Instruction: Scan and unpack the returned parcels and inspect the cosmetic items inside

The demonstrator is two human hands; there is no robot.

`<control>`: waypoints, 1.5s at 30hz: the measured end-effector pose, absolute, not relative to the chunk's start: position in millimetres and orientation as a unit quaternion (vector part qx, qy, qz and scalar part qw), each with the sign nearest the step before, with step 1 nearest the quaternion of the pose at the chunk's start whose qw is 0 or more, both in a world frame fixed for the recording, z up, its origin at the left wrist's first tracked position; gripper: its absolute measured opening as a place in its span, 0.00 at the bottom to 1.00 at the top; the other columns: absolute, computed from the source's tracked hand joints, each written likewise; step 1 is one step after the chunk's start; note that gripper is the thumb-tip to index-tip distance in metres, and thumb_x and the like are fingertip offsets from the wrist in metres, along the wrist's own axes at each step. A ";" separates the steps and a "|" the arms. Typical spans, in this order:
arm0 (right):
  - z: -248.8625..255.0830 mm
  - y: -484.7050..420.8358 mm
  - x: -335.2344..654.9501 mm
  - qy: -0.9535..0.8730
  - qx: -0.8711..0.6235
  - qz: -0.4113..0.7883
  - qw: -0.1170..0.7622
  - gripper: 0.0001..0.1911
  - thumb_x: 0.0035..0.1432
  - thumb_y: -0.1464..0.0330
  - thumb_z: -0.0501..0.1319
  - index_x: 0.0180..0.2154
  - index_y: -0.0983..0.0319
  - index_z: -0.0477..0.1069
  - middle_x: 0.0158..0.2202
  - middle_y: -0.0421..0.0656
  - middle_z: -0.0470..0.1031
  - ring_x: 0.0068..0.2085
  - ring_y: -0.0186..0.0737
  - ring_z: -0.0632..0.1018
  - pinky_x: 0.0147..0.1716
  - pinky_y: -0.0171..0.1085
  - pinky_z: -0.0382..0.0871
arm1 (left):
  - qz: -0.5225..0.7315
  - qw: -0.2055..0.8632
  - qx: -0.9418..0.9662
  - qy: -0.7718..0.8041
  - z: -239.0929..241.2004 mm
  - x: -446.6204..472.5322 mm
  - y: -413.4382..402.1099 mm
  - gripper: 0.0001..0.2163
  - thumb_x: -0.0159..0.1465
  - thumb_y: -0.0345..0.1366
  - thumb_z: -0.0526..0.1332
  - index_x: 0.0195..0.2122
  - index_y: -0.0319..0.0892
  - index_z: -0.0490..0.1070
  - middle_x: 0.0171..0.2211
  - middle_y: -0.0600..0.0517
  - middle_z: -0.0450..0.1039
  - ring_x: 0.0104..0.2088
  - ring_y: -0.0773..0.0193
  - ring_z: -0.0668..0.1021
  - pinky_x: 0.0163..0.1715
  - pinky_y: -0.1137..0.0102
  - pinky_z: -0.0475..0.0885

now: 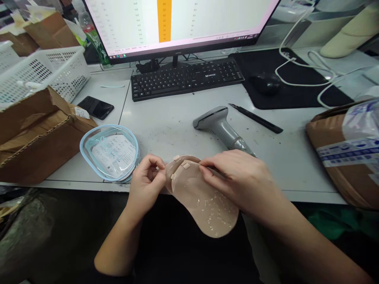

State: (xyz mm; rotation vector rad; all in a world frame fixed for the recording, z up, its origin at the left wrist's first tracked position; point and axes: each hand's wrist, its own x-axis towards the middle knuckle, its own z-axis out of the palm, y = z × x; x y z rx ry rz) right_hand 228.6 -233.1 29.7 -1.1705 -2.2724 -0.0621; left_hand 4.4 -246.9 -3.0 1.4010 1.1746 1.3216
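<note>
In front of me, at the desk's near edge, are two overlapping beige pads (204,197), rounded and sole-shaped, with small tabs along the upper edge. Glossy, crinkled clear patches cover part of the front one. My left hand (148,177) pinches their left edge between thumb and fingers. Thumb and forefinger of my right hand (237,177) are closed on the top right edge of the front pad. Left of my left hand lies a clear pouch (109,154) with light blue trim and a printed white paper inside.
A grey barcode scanner (220,124) and a black craft knife (257,118) lie beyond my right hand. Behind are a keyboard (186,79), monitor (177,51) and mouse (266,83). An open cardboard box (44,146) and phone (96,107) sit left; a taped parcel (334,150) sits right.
</note>
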 end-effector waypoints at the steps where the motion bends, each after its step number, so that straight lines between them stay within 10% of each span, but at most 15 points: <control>1: 28.9 -232.8 228.7 -0.849 -0.442 -0.024 0.288 0.11 0.66 0.67 0.59 0.31 0.58 0.76 0.28 0.41 0.80 0.30 0.43 0.78 0.34 0.43 0.67 | 0.526 0.431 0.561 0.472 -3.0 4.4 -246.5 0.03 0.64 0.30 0.61 0.34 0.44 0.68 0.31 0.55 0.69 0.30 0.68 0.71 0.32 0.74 0.67; 31: 23.0 -228.6 221.8 -0.813 -0.477 0.027 0.333 0.06 0.62 0.72 0.61 0.32 0.62 0.75 0.27 0.37 0.79 0.27 0.34 0.79 0.25 0.35 0.66 | 0.502 0.443 0.571 0.475 -6.7 8.1 -246.6 0.05 0.67 0.29 0.59 0.39 0.46 0.69 0.30 0.58 0.69 0.23 0.74 0.71 0.22 0.79 0.66; 45: 25.4 -235.5 220.0 -0.845 -0.395 0.032 0.359 0.08 0.65 0.72 0.59 0.32 0.62 0.73 0.26 0.38 0.75 0.26 0.31 0.75 0.28 0.33 0.66 | 0.594 0.279 0.635 0.407 -19.5 5.1 -253.2 0.07 0.65 0.24 0.63 0.40 0.44 0.73 0.36 0.54 0.72 0.36 0.69 0.77 0.33 0.76 0.75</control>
